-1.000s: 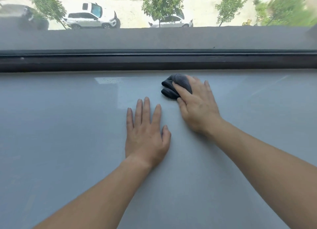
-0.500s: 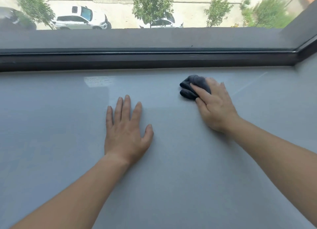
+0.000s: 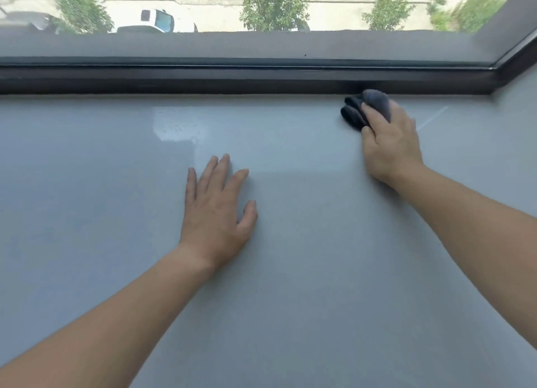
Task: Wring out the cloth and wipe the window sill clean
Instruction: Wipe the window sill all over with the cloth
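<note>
Two bare forearms reach in from the bottom edge over the window sill [image 3: 305, 315], a wide, glossy slab of pale grey-blue. The left hand [image 3: 216, 216] lies palm down near the sill's middle, with its fingers straight and slightly spread and the thumb out to the side, holding nothing. Farther back and to the right, the right hand [image 3: 390, 146] grips the cloth [image 3: 364, 107]. Its fingers curl over the top of the wad and its thumb presses the wad's near left side.

The cloth is dark grey, almost charcoal. It is bunched into a small rounded lump, and soft folds bulge out left of the thumb. It sits on the sill at the far right, its back edge at the window frame [image 3: 232, 81]; whether it touches the frame cannot be told. A bright patch of reflected light [image 3: 174, 123] shines on the sill well left of the cloth.

The frame is a dark band along the sill's back edge, turning a corner at the right. Through the glass, a white car [image 3: 157, 21] and leafy trees [image 3: 274, 5] stand on pale ground below.
</note>
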Demonstrator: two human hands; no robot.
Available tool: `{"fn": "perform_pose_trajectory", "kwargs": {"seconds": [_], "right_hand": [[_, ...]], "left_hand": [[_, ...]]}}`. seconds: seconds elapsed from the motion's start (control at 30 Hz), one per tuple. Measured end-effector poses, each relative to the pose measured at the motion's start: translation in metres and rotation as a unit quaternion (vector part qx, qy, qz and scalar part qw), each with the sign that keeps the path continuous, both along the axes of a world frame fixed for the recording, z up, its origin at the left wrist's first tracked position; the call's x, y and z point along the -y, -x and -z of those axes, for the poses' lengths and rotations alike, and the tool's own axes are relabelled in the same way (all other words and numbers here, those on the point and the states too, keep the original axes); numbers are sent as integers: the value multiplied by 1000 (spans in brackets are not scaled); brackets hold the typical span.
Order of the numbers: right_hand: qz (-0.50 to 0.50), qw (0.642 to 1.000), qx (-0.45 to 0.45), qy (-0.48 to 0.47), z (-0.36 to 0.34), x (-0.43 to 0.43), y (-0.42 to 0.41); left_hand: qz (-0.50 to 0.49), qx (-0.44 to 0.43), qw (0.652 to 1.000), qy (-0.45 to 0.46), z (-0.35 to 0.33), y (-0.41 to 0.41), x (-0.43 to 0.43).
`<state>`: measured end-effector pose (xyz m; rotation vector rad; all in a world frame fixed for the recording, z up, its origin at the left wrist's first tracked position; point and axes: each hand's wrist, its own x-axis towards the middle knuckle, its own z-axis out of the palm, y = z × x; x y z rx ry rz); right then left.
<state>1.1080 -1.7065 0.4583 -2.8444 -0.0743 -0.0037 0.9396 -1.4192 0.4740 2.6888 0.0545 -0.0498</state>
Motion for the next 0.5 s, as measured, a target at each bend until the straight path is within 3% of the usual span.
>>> {"fn": "perform_pose_trajectory", "kwargs": {"seconds": [0.07,0.2,0.27,0.33,0.43,0.5], "right_hand": [[24,1000,6,-12,0,-15,15],[-184,983,-9,-18,2,-28,95],[-243,969,-31,2,0,-13,107],[-186,982,-28,24,1,6,86],[-1,1000,-10,5,-1,15,55],[-3,1000,-5,1,0,-1,75]], "left_hand": [[2,-8,1000,23,1,16,29],[-4,-17,1000,-6,9,35,58],[0,-22,999,-48,12,37,59],[3,-25,997,-76,13,36,61],[0,-32,996,-88,12,36,64],[-1,-34,995,-89,12,36,65]]}}
